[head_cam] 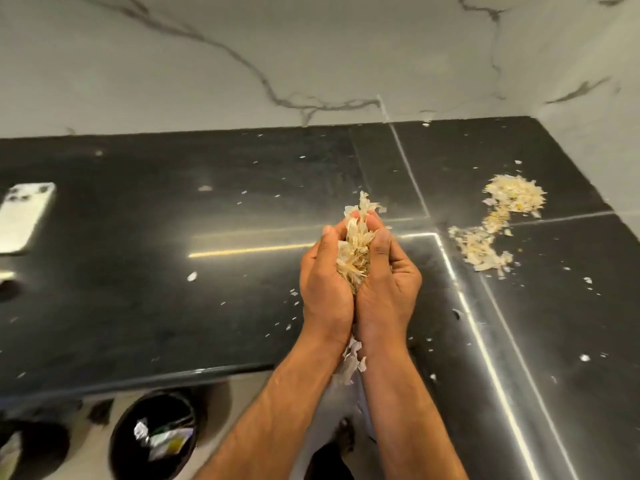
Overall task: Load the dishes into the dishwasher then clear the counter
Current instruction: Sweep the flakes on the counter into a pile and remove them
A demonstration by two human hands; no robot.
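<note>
Curled fingers [375, 225] of the left hand [323, 285] and right hand [388, 287] press together, cupping a heap of peels [356, 252]; some slip out below the wrists. This looks like the clearing step. Next, carry them over the near edge of the surface [138, 271] to the bin [156, 434] lower left. More peels [498, 220] wait far right; a phone [26, 216] lies left, with open room between.

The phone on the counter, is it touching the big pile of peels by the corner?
Apart. The head view shows the phone at the counter's far left and the pile of peels far right, with bare dark counter between.
</note>
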